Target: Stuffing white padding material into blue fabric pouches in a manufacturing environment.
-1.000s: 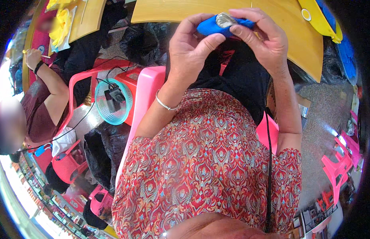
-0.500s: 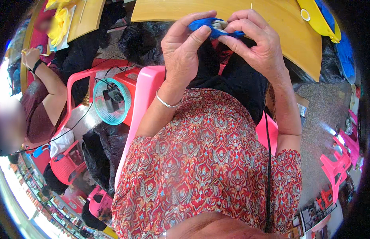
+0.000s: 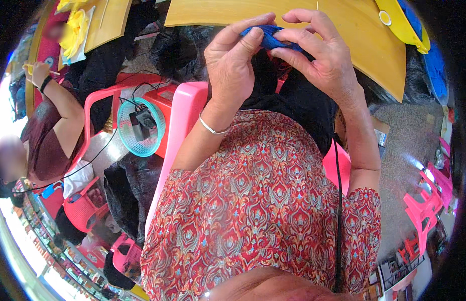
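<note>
A small piece of blue cloth [image 3: 268, 38] is bunched between my two hands, just off the near edge of the yellow table. My left hand [image 3: 230, 67] pinches its left end, thumb on top and fingers behind. At the other end, my right hand [image 3: 324, 60] has its thumb and index finger on the cloth, while its other fingers curl above. Fingers cover part of the cloth, and whatever lies inside the fold is hidden.
The yellow table [image 3: 213, 12] spans the far side, with a yellow-and-blue cloth item [image 3: 404, 27] at its right. On the left, a co-worker's arm [image 3: 65, 113] reaches toward yellow cloth [image 3: 76, 34]. A turquoise basket [image 3: 126, 131] holding a black adapter stands beside my pink chair [image 3: 187, 98].
The pale stuffing that showed in the blue cloth is now out of sight, with the cloth closed over it. My right hand's upper fingers have lifted and shifted slightly left.
</note>
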Tool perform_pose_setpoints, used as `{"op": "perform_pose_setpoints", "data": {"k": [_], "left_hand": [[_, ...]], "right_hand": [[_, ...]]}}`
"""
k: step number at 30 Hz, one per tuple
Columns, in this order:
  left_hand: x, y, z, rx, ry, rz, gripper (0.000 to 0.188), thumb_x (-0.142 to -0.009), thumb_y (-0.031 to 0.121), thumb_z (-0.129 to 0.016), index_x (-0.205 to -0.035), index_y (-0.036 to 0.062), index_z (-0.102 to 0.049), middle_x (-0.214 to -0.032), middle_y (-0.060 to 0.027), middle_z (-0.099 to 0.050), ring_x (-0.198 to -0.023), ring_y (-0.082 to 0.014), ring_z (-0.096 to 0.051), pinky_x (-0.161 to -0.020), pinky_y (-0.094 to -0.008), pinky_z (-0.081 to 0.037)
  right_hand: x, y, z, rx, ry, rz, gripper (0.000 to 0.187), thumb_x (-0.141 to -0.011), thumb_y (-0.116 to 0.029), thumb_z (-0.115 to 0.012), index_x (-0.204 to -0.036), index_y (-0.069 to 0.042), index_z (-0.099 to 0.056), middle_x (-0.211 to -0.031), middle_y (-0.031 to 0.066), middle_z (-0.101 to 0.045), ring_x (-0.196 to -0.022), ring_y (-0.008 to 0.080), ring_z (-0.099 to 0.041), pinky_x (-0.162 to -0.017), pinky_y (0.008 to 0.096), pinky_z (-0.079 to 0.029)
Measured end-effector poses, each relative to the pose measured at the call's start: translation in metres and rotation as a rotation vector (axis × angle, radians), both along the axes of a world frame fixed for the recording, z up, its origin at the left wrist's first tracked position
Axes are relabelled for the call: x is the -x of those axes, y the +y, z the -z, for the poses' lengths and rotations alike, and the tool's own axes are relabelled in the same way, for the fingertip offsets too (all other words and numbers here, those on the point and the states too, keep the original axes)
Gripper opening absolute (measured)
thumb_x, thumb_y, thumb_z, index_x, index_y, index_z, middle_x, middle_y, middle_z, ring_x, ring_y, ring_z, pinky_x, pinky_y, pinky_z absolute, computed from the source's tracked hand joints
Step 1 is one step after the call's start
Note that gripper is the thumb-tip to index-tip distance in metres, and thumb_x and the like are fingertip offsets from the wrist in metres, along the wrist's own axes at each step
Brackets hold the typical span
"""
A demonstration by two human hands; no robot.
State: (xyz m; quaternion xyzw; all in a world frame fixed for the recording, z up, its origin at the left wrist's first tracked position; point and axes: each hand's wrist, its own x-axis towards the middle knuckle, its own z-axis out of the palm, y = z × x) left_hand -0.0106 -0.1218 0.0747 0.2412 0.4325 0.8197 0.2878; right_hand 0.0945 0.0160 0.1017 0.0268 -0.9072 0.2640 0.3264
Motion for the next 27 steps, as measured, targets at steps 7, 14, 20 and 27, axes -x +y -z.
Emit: {"op": "perform_pose_setpoints", "data": {"k": [7,14,20,27], "left_hand": [[-0.011,0.011,-0.001,-0.196,-0.262,0.066,0.031,-0.092,0.005,-0.058,-0.123,-0.0006,-0.055,-0.124,-0.0136,-0.059,-0.106,-0.0175,-0.059,-0.088,-0.0283,-0.05],[-0.009,0.014,0.017,-0.231,-0.359,0.168,0.024,-0.095,0.011,-0.058,-0.117,0.0016,-0.055,-0.117,-0.0135,-0.061,-0.104,-0.02,-0.06,-0.09,-0.033,-0.05],[-0.015,0.013,0.014,-0.302,-0.509,0.274,0.03,-0.097,0.016,-0.055,-0.122,0.0002,-0.048,-0.121,-0.0199,-0.058,-0.109,-0.0265,-0.06,-0.093,-0.0371,-0.051],[-0.008,0.013,0.014,-0.121,-0.285,0.135,0.031,-0.093,0.009,-0.061,-0.119,0.0011,-0.048,-0.115,-0.0126,-0.06,-0.104,-0.0192,-0.061,-0.088,-0.0315,-0.053]], "right_hand": [[0.0,0.006,0.002,0.09,-0.011,-0.009,0.021,-0.077,-0.008,-0.076,-0.096,-0.006,-0.068,-0.103,0.009,-0.063,-0.092,0.0226,-0.063,-0.077,0.0288,-0.051],[-0.001,0.005,0.001,0.095,0.033,0.043,0.022,-0.076,-0.014,-0.077,-0.095,-0.005,-0.069,-0.109,0.0088,-0.062,-0.099,0.0232,-0.061,-0.082,0.0301,-0.049],[0.001,-0.001,-0.007,-0.073,0.015,0.064,0.028,-0.075,-0.021,-0.078,-0.098,-0.007,-0.069,-0.12,0.0092,-0.06,-0.106,0.0233,-0.058,-0.085,0.0311,-0.048],[-0.004,-0.001,-0.007,-0.073,-0.19,0.042,0.051,-0.085,-0.034,-0.071,-0.12,0.001,-0.062,-0.147,0.0229,-0.03,-0.129,0.0368,-0.038,-0.103,0.0453,-0.035]]}}
